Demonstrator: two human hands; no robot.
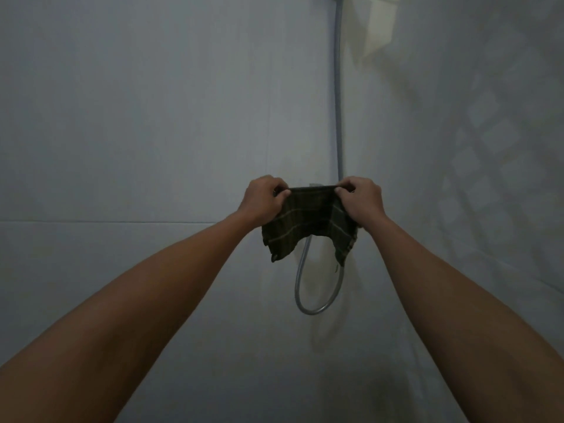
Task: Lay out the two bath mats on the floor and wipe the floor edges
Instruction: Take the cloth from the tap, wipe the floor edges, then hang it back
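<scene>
Holding a dark striped cloth (308, 222) up in front of the far wall, so I'd guess I'm only at the prep stage: no mats or floor edge in view, so I can't tell if either mat is down, and wiping looks not yet begun. Both arms are stretched out ahead. Left hand (265, 199) and right hand (363, 200) each pinch a top corner, pulling that edge taut. A hose (338, 117) hangs just behind.

Support surface: pale blue-grey tiled wall (137, 117), with thin grout lines, one running level at mid-height. Against it: a grey flexible hose (338, 102), hanging straight down, then looping at its lower end.
</scene>
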